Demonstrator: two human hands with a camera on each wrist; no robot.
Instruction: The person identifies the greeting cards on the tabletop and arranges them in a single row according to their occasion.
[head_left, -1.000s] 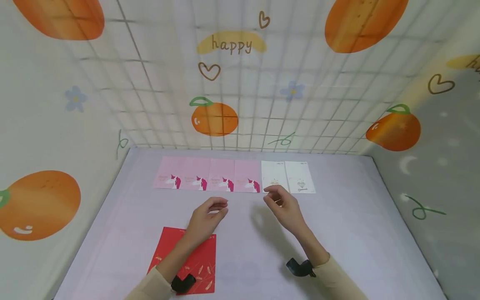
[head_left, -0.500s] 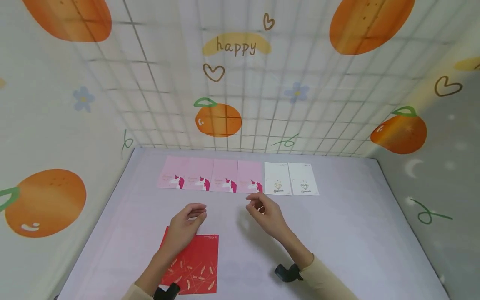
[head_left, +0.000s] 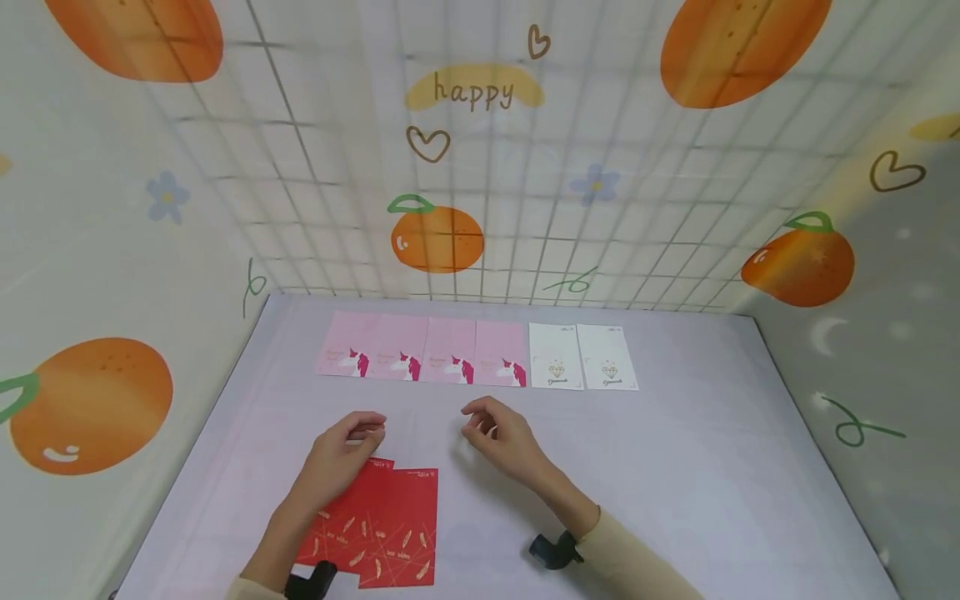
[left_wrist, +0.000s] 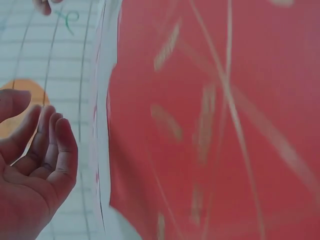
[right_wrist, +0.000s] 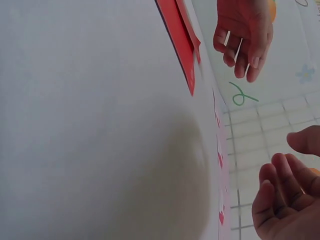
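Fingers of my left hand curved loosely, thumb apart, above two overlapping red feather-printed cards, which lay on the pale table; my right hand, also relaxed, hung to their right.

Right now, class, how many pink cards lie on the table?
4, in the back row: leftmost card, second card, third card, fourth card beside a white card. Any underneath would be hidden.
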